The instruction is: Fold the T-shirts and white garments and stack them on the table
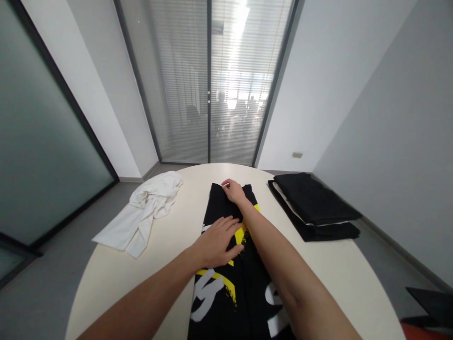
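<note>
A: Fingers first. Right hand (234,192)?

B: Pinched nearly closed at the far end of the black printed cloth (221,200), a small white bit (225,185) showing between thumb and forefinger.

A: Left hand (216,242)?

B: Open, palm down on the same cloth, fingers slightly parted, thumb out to the side. Nothing gripped.

A: Position of the cloth?

B: Middle of the pale worktop (159,297), a long strip running toward the person, yellow and white marks on black. Right forearm lies over part of it; near end out of view.

A: Either side?

B: At the person's left, a crumpled white cloth (154,196), well apart from the black one. At the right, a stack of black folded cloth (314,200), lighter layers showing at its edges, close to the worktop's rim.

A: Beyond?

B: Glass partition with blinds (180,89), grey floor (78,245) around.
</note>
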